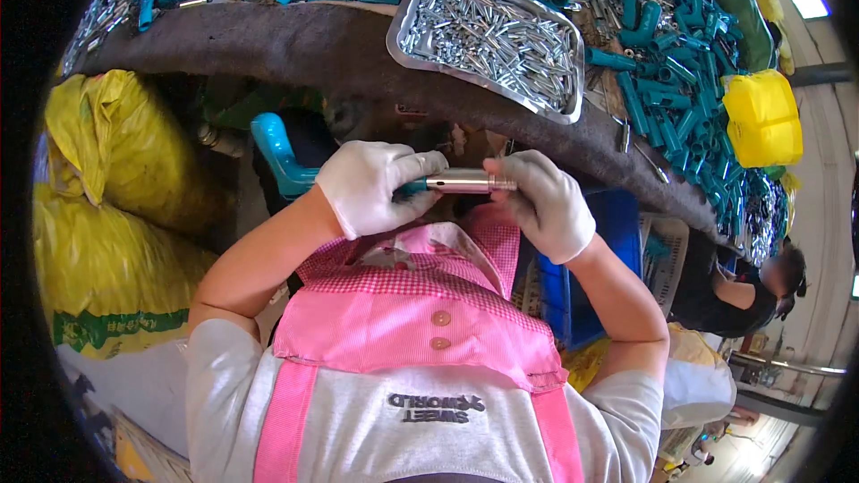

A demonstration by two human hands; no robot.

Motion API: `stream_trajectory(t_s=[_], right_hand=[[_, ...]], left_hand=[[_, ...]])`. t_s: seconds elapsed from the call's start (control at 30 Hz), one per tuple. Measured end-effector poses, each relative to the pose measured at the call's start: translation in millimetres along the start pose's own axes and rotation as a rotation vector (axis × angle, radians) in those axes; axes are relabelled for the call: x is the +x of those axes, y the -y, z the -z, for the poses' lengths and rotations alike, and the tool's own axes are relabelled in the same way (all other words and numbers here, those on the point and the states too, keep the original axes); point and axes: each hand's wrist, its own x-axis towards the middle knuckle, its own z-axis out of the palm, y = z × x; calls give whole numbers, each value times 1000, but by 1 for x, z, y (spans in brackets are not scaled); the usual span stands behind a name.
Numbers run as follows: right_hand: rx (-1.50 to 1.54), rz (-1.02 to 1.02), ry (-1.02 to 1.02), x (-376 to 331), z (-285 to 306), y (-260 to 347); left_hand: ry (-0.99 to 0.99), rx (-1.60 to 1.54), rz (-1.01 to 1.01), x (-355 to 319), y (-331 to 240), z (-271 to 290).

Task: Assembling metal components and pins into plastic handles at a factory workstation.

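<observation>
Both hands wear white gloves. My left hand point(380, 188) is wrapped round the straight part of a teal umbrella-like curved handle point(284, 154), whose bent end sticks out to the left. From its right end comes a shiny metal tube point(461, 181) with a small dark hole, lying level in front of my lap. My right hand point(546, 206) pinches the ribbed tip of that tube between thumb and fingers. The fingers partly cover the tip, so I cannot tell whether it is a separate piece.
Ahead stands a brown-covered bench point(259, 40) bearing a metal tray point(407, 58) of small metal pins. Teal handles point(667, 98) lie heaped around it, with a yellow container point(761, 119) at right. Yellow sacks point(125, 241) stand left; a blue crate point(586, 277) and another person point(738, 300) are right.
</observation>
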Motion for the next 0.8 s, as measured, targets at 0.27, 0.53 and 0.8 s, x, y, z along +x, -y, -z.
stream_trajectory(t_s=[0.27, 0.53, 0.8], right_hand=[[241, -209, -18, 0, -18, -3], [856, -354, 217, 3, -20, -32], [1107, -789, 240, 8, -19, -12]], left_hand=[[107, 186, 56, 0, -1, 11], [114, 313, -6, 4, -1, 15], [132, 327, 35, -5, 3, 16]])
